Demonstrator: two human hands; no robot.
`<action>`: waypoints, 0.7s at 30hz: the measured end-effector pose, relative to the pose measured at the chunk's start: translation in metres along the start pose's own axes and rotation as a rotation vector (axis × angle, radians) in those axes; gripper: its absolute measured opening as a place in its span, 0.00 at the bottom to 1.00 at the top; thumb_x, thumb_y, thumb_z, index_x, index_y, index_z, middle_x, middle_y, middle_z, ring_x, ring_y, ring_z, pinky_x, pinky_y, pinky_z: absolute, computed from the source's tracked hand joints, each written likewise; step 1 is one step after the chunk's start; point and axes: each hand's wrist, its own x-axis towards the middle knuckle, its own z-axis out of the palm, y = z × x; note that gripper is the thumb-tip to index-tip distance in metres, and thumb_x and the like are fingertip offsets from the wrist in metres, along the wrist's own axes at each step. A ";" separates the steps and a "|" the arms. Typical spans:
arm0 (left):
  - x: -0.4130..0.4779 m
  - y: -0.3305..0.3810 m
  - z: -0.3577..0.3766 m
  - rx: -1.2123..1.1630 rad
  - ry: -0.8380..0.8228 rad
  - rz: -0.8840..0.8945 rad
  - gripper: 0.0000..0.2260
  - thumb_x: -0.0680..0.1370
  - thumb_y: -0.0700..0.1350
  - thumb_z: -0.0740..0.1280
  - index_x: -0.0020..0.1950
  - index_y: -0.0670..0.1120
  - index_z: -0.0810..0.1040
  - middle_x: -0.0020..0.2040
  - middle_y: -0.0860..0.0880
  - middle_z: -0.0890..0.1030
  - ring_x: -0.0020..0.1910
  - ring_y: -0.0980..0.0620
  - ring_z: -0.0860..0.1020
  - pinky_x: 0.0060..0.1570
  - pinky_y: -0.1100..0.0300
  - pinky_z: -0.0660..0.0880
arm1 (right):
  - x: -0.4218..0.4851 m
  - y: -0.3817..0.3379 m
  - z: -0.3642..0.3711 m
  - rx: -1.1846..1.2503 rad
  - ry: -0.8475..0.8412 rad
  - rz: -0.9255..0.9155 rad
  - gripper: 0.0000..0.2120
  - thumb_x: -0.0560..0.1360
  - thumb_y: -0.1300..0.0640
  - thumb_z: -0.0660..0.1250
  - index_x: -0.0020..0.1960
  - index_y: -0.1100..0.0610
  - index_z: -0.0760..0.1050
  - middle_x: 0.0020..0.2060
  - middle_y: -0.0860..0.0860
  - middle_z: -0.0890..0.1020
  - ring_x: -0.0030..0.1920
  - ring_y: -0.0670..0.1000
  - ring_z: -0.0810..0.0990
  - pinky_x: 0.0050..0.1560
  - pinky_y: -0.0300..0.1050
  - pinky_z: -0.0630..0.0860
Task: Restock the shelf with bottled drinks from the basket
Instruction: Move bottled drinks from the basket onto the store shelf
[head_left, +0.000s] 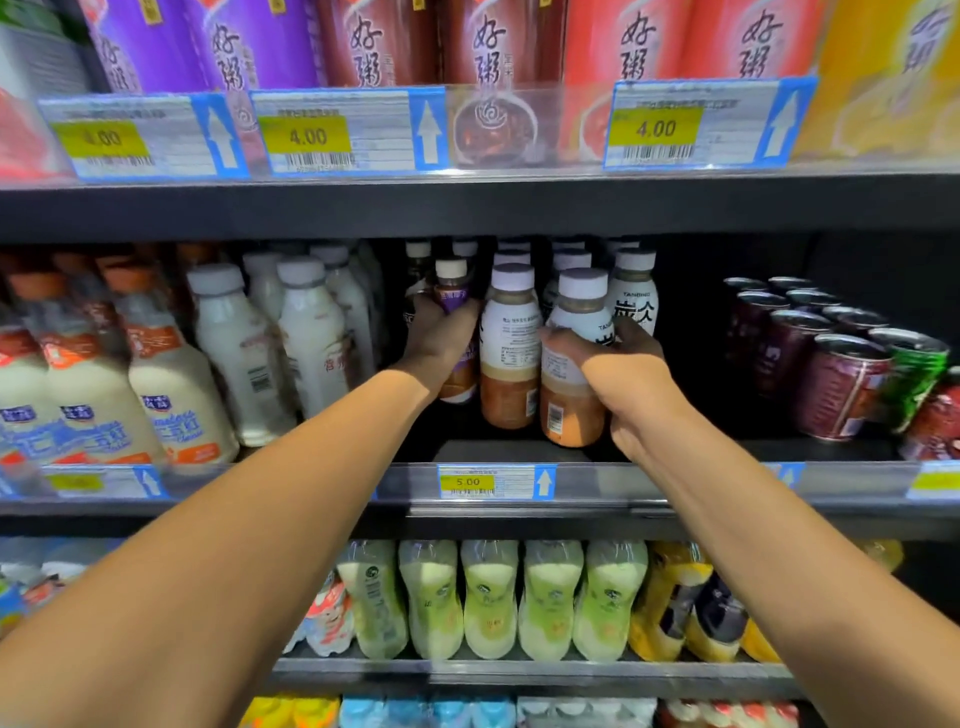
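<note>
- While both arms reach into the middle dark metal shelf (519, 519), the left grip (439, 343) is wrapped around a slim purple-labelled plastic bottle with a cream cap (453, 296), fingers curled over its shoulder.
- The right grip (628, 374) is closed on a white-capped plastic bottle of light-brown drink (571, 405). The thumb sits across the label and the fingers go round the far side.
- Both bottles are upright at the front of the shelf, with a matching brown-drink bottle (509, 353) standing between them, just beside each.
- Can't tell if either base is fully down yet.
- Handling guess: they look full, so a bit hefty for their size. The plastic should be stiff enough not to crumple.
- Those shrink labels look smooth, so probably a little slippery.
- I'd hold them mid-body or just under the shoulder, like both grips are doing, rather than by the cap.
- The row is tight, so a nudge could probably topple a neighbour.
- Basket isn't in view.
</note>
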 end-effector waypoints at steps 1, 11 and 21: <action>0.001 -0.001 0.000 0.003 -0.012 -0.006 0.37 0.66 0.59 0.70 0.71 0.48 0.66 0.61 0.48 0.80 0.58 0.47 0.79 0.64 0.49 0.74 | 0.002 0.002 -0.001 -0.013 0.005 -0.008 0.26 0.65 0.55 0.80 0.61 0.53 0.77 0.48 0.48 0.86 0.48 0.50 0.86 0.48 0.47 0.82; 0.007 -0.003 0.000 0.056 -0.089 0.071 0.20 0.75 0.46 0.68 0.65 0.44 0.71 0.58 0.43 0.80 0.57 0.45 0.78 0.62 0.46 0.74 | 0.024 0.003 -0.004 -0.164 -0.040 -0.027 0.32 0.59 0.49 0.82 0.60 0.55 0.78 0.51 0.52 0.86 0.50 0.53 0.85 0.55 0.53 0.80; 0.012 -0.009 -0.005 0.069 -0.074 0.099 0.15 0.72 0.43 0.70 0.58 0.47 0.78 0.55 0.43 0.83 0.53 0.44 0.81 0.59 0.49 0.77 | 0.036 0.003 -0.005 -0.283 -0.009 -0.085 0.24 0.66 0.53 0.80 0.55 0.52 0.72 0.45 0.46 0.80 0.49 0.52 0.81 0.54 0.49 0.78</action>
